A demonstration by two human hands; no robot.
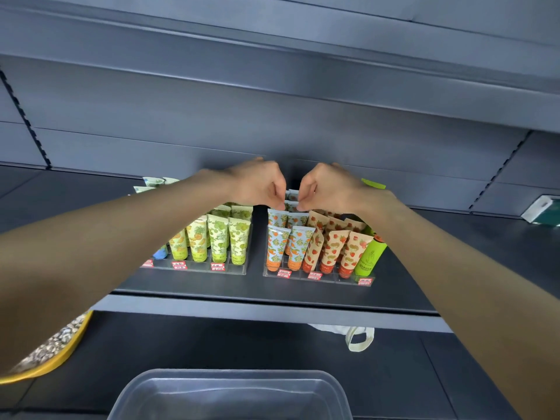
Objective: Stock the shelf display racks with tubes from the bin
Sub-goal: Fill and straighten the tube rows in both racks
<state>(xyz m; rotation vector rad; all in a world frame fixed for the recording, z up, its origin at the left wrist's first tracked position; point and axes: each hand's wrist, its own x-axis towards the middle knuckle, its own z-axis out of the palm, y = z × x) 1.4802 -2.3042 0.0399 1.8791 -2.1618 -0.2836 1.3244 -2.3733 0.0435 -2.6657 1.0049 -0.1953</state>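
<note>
Both hands, left (257, 184) and right (325, 189), reached over the right rack (318, 275), fingers curled and pinching the flat end of a blue tube (291, 197) at its back row, seemingly to seat it upright; the bin (230, 392) sat below the rack.

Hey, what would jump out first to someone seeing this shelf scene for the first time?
Two bare arms reach in, the left hand and right hand pinching a tube at the back of the right rack. Bright green and orange fruit-print tubes fill both racks mid-shelf. A clear bin sits at the bottom.
</note>
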